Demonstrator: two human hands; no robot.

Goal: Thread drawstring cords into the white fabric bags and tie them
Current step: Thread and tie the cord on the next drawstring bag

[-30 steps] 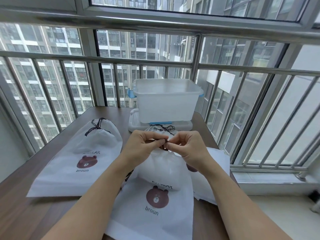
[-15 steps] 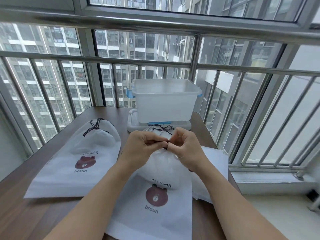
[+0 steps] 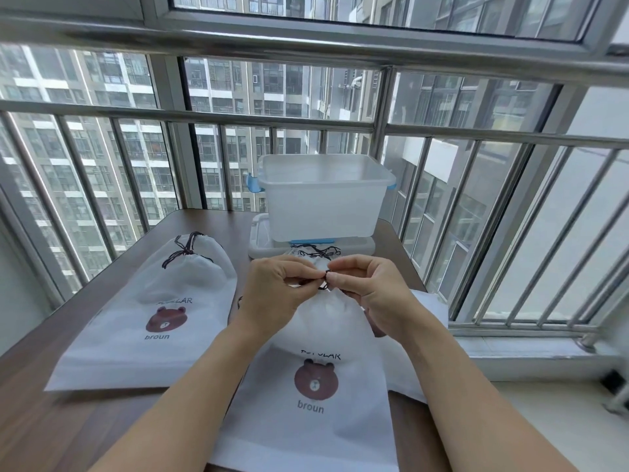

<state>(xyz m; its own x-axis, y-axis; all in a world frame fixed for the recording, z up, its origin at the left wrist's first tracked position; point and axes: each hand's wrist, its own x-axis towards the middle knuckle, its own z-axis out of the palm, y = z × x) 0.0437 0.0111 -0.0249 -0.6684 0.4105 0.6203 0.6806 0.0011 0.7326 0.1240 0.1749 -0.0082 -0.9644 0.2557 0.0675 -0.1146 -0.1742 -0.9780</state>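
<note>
A white fabric bag with a brown bear print [image 3: 316, 376] lies in front of me on the wooden table, its top gathered. Above its neck, my left hand [image 3: 275, 294] and my right hand [image 3: 377, 294] each pinch the dark drawstring cord [image 3: 325, 281], fingertips nearly touching. A second white bear bag [image 3: 163, 318] lies to the left, its mouth cinched with a tied dark cord [image 3: 185, 252]. More dark cord [image 3: 316, 250] lies behind my hands on white fabric.
A translucent plastic bin [image 3: 323, 199] stands on its lid [image 3: 262, 240] at the table's far edge. More white bag fabric [image 3: 429, 308] lies under my right forearm. A metal railing [image 3: 306, 120] and windows surround the wooden table [image 3: 51, 420].
My hands have stayed at the bag's neck and their fingertips have shifted slightly on the cord. The bags have not moved.
</note>
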